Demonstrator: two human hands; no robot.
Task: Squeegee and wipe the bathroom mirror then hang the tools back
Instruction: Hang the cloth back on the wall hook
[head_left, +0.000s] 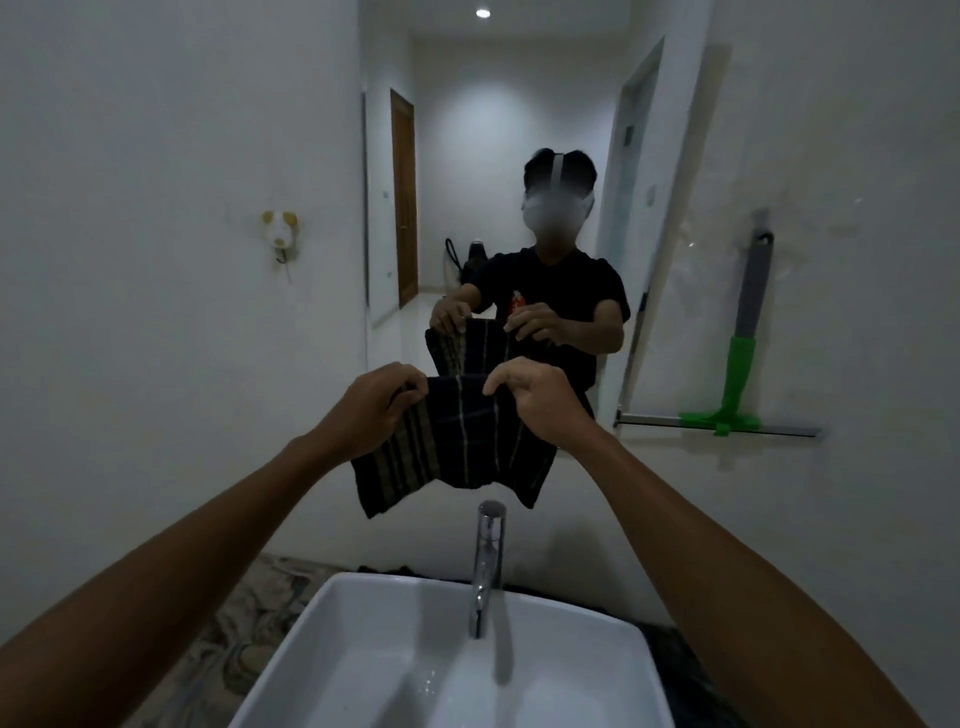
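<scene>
Both hands pinch the top edge of a dark striped cloth (457, 441). The left hand (374, 410) has its grip closed on the upper left corner, and the right hand (540, 400) has its grip closed on the upper right corner, thumb and fingers pressed together over the fabric. The cloth hangs spread between them, with pale stripes going down and across it, and its lower edge is free in the air above the tap (487, 561).

The mirror (498, 156) is straight ahead at 12 o'clock. It shows the reflection of the person holding the same cloth, and a corridor with a wooden door behind.

At 3 o'clock the squeegee (740, 374) hangs on the white wall, to the right of the mirror. Its grey handle is up, the green part is lower, and the long blade lies across at the bottom. No hand touches it.

At 9 o'clock a small animal-shaped hook (280, 234) sits on the wall, with nothing on it.

At 6 o'clock is the white basin (322, 639), standing on a marbled counter (244, 623). Inside the basin I see no object; some wet spots shine near the middle. The chrome tap stands at its back rim, spout pointing into the basin.
</scene>
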